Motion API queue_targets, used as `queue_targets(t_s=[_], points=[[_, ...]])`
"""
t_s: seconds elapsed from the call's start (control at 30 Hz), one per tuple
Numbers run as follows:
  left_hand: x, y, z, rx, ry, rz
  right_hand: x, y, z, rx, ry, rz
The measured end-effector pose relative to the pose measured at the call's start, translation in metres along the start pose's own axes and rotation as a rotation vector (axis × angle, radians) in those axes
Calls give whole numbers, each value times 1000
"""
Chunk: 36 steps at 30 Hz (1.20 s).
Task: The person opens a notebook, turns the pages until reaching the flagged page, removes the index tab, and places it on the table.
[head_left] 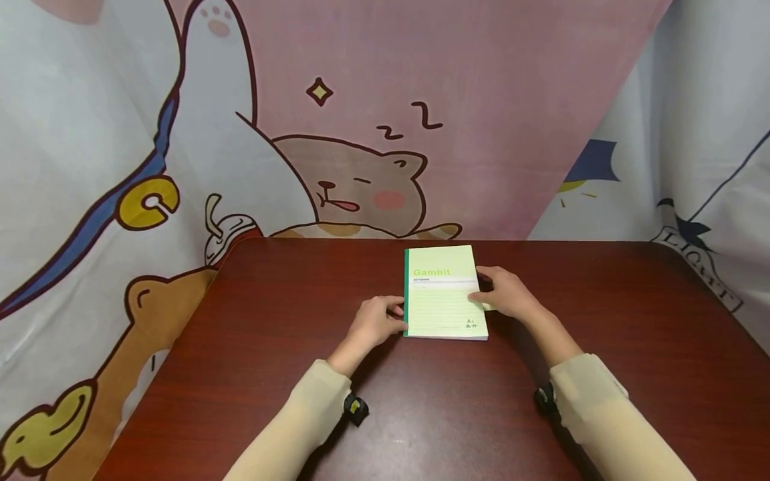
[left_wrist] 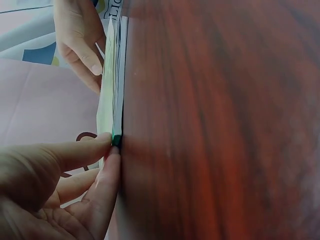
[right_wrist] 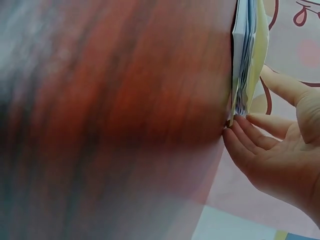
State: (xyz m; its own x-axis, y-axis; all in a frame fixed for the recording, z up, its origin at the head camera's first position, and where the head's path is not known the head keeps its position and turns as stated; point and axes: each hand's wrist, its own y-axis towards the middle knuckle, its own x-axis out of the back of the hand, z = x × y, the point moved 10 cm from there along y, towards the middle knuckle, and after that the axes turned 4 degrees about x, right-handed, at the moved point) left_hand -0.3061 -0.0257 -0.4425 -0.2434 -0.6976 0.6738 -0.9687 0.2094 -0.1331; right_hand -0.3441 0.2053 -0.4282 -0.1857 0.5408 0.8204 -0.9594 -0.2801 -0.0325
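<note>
A closed notebook point(head_left: 442, 310) with a pale green cover, a dark green spine strip and "Gambit" printed on it lies flat on the table. My left hand point(head_left: 377, 322) is at its spine; in the left wrist view the thumb point(left_wrist: 85, 152) meets the cover edge and a fingertip lies low against the green spine point(left_wrist: 117, 139). My right hand point(head_left: 508, 292) holds the opposite edge, its thumb over the cover and its fingers point(right_wrist: 250, 137) at the loose page edges point(right_wrist: 244, 75). A bit of pale paper point(head_left: 488, 307) sticks out below the right thumb.
The dark red-brown wooden table point(head_left: 271, 374) ends just beyond the notebook. Behind it hangs a cartoon-printed curtain point(head_left: 511, 100), with more cloth at both sides. Black wrist cameras point(head_left: 356, 409) are strapped at both sleeve cuffs.
</note>
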Motion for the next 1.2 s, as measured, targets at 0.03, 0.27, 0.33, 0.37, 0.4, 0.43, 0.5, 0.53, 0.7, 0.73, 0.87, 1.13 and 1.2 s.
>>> queue_targets(t_s=[0.03,0.27,0.33,0.37,0.4,0.43,0.5,0.53,0.7,0.73,0.87,1.13,1.2], points=[[0,0,0,2,0,-1,0,0,0,-5,2,0],[1,1,2,14,-15,-4,3,-1,1,9,6,-11],[1,0,3,16,-13,-4,3,-1,2,13,5,-15],[1,0,3,18,-13,-4,4,-2,2,13,4,-18],[1,0,3,18,-10,-5,4,-2,2,13,4,-21],[1,0,4,19,-8,-6,5,-2,2,13,7,-23],[1,0,3,19,-6,-8,6,-4,2,14,11,-33],[2,0,3,18,-6,-8,6,-4,3,17,17,-36],[2,-1,3,18,-7,-5,9,-5,5,43,44,-56],[2,-1,3,17,-8,-4,9,-5,5,47,52,-61],[2,-1,4,19,-13,-2,11,-5,4,49,88,-79],[2,0,8,5,-54,4,11,-7,-1,21,215,-104],[2,1,9,5,-68,6,12,-7,-3,16,229,-117]])
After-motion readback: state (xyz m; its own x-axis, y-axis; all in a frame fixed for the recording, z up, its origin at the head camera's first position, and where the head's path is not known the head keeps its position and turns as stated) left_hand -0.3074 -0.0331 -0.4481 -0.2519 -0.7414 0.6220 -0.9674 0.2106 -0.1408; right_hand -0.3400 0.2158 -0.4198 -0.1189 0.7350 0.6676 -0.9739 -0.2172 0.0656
